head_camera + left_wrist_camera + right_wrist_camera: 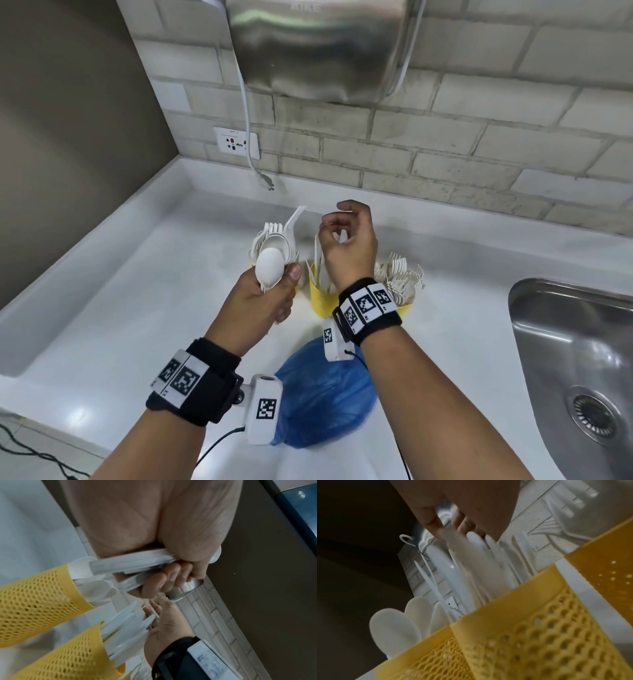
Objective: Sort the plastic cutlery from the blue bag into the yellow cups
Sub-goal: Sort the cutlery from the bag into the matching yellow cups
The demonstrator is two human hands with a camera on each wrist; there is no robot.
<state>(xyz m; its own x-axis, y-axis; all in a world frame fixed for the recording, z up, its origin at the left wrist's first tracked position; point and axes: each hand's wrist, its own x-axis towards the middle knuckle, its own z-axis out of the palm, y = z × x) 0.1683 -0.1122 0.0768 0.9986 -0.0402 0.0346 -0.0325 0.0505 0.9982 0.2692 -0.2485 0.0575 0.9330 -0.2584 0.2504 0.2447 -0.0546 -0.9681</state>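
My left hand (284, 277) grips a bundle of white plastic spoons (270, 267) by their handles, just in front of the spoon cup (34, 601). In the left wrist view the fingers (164, 582) curl round the handles (130, 562). My right hand (334, 222) hovers over the middle yellow mesh cup (322, 298), which holds knives. Thumb and fingers (465, 520) pinch the top of a blurred white knife (453, 543) standing in that cup (539, 628). The right yellow cup (406, 310) holds forks (400, 277). The blue bag (325, 387) lies crumpled on the counter under my wrists.
A steel sink (575, 359) is sunk into the white counter at the right. A tiled wall with a socket (236, 141), a dangling white cable (248, 137) and a metal hand dryer (318, 48) rises behind the cups. A dark wall closes the left side.
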